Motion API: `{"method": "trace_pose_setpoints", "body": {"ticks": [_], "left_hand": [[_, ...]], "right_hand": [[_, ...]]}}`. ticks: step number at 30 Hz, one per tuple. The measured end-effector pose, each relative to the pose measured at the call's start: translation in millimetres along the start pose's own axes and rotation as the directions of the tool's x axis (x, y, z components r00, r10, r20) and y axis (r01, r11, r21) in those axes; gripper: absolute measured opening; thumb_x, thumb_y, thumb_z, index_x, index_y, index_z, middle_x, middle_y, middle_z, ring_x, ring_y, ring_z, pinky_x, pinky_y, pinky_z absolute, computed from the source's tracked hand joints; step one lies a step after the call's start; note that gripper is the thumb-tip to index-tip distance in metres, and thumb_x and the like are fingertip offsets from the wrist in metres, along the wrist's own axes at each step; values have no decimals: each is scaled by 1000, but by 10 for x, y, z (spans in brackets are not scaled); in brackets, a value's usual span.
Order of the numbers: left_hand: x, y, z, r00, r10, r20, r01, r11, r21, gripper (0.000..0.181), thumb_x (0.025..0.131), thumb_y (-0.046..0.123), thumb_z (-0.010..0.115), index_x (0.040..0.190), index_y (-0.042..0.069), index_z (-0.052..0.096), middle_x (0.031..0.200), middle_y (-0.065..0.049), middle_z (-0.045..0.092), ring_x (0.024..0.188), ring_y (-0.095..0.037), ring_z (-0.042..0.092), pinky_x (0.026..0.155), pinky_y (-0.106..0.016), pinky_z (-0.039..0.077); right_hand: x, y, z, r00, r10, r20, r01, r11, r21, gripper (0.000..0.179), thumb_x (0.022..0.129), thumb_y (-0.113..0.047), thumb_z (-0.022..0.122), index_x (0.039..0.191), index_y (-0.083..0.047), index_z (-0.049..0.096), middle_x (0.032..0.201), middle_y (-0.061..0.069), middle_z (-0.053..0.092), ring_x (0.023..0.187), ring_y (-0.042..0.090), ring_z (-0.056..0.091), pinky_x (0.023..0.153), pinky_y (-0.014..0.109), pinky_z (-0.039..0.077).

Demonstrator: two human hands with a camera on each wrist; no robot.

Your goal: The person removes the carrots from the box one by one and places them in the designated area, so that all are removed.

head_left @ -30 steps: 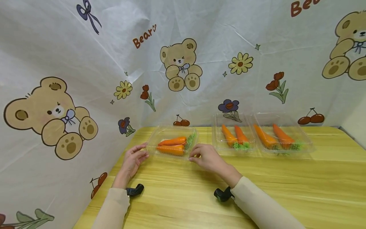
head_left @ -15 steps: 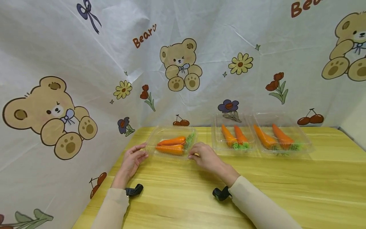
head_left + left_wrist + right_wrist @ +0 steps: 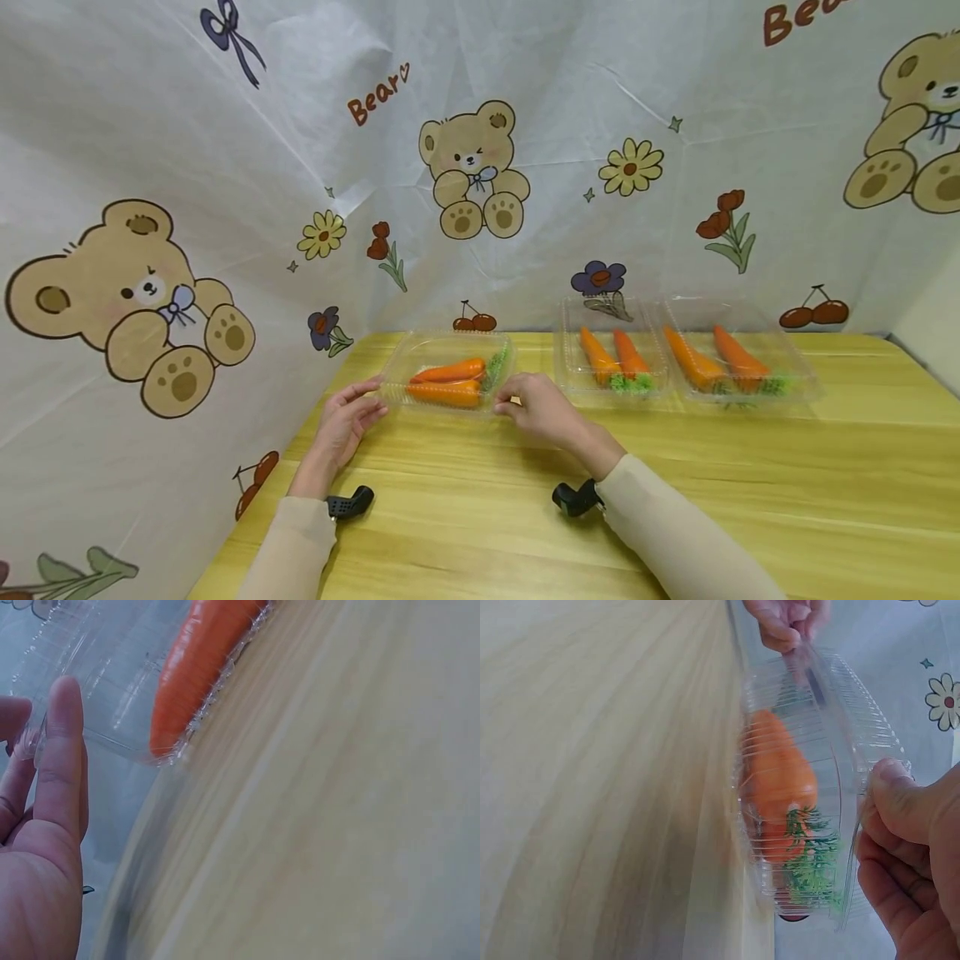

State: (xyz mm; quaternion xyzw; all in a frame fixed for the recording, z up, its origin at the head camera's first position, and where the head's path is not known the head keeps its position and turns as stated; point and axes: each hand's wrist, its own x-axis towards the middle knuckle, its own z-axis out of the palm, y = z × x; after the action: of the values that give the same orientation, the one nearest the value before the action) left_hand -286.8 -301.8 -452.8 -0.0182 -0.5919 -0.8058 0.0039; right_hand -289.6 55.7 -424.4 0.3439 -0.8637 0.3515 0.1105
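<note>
A clear plastic clamshell box (image 3: 427, 346) is on the wooden table at the left, its lid down over two orange carrots (image 3: 450, 370) with green tops. My left hand (image 3: 348, 421) pinches the rim at its left end between thumb and fingers. At the front right corner, my right hand (image 3: 542, 408) pinches the rim. The right wrist view has the thumb on the lid's edge and curled fingers under the rim of the box (image 3: 832, 750). In the left wrist view, one orange carrot (image 3: 199, 675) shows through the plastic, near the table.
Two more clear clamshell boxes stand side by side at the back right: one (image 3: 566, 383) beside the other (image 3: 802, 387), each with two carrots. A white cloth printed with bears (image 3: 480, 179) hangs behind and left of the table (image 3: 465, 508).
Both hands keep their hold on the box's rim. My right wrist and forearm have shifted slightly to the left.
</note>
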Motion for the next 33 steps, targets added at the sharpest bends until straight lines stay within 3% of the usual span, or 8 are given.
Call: {"method": "trace_pose_setpoints", "body": {"ticks": [10,20,27,33], "left_hand": [[-47,-1,36,1000,-8,-20,8,1000,13,22,99,-7,57,117,1,66,132,5,65,82,-11,70,82,-25,64],[-48,-27,13,1000,10,-27,-10,1000,8,24,98,-8,57,119,-1,66,130,5,67,81,-12,70,81,-26,65],[-68,-3,-7,1000,22,-11,-22,1000,0,23,99,-6,56,118,0,67,132,2,65,83,-13,70,82,-27,65],[-73,-5,-19,998,51,20,-51,999,-7,32,102,-7,44,125,4,63,132,-4,58,84,-15,69,84,-28,65]], "right_hand": [[2,8,-57,997,49,55,-54,995,83,7,93,-9,75,87,-11,79,92,0,77,84,10,68,73,22,57],[26,-48,-111,991,92,102,-103,989,108,8,96,-12,72,90,-12,78,95,-1,78,91,12,70,81,31,61],[49,-110,-197,990,56,132,-67,995,79,10,99,-13,69,91,-14,74,96,-2,73,91,11,66,84,32,59],[74,-142,-277,989,41,145,-54,995,87,9,100,-14,66,94,-11,72,97,-1,71,94,14,65,87,33,60]]}}
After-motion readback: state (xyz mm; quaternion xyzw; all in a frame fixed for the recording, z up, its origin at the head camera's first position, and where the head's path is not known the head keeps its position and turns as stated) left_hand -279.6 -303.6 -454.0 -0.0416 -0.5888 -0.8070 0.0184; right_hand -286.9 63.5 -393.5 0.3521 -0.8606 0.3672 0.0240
